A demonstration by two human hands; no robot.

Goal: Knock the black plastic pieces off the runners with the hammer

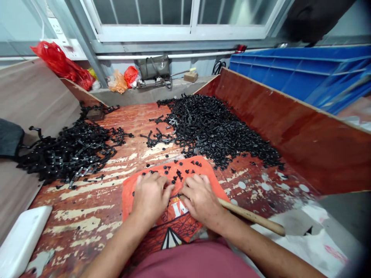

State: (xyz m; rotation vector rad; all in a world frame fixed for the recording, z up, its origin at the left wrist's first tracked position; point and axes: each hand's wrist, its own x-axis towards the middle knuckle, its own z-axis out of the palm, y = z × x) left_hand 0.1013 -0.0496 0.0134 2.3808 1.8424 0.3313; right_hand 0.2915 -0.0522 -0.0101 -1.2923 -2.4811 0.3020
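My left hand (150, 195) and my right hand (199, 199) rest side by side on an orange cloth pad (185, 220) on the worn red table. Both have their fingers curled, with fingertips pinching small black plastic pieces (178, 175) scattered on the pad; what sits between the fingers is too small to name. A wooden handle (252, 217) passes under my right hand and runs out to the right. A large heap of black plastic parts (214, 129) lies beyond the pad.
A second pile of black sprue frames (69, 148) lies at left. A red board wall (290, 127) bounds the right side, blue crates (304, 71) stand behind it. A white block (23, 239) sits at the near left. Bags (60, 63) line the windowsill.
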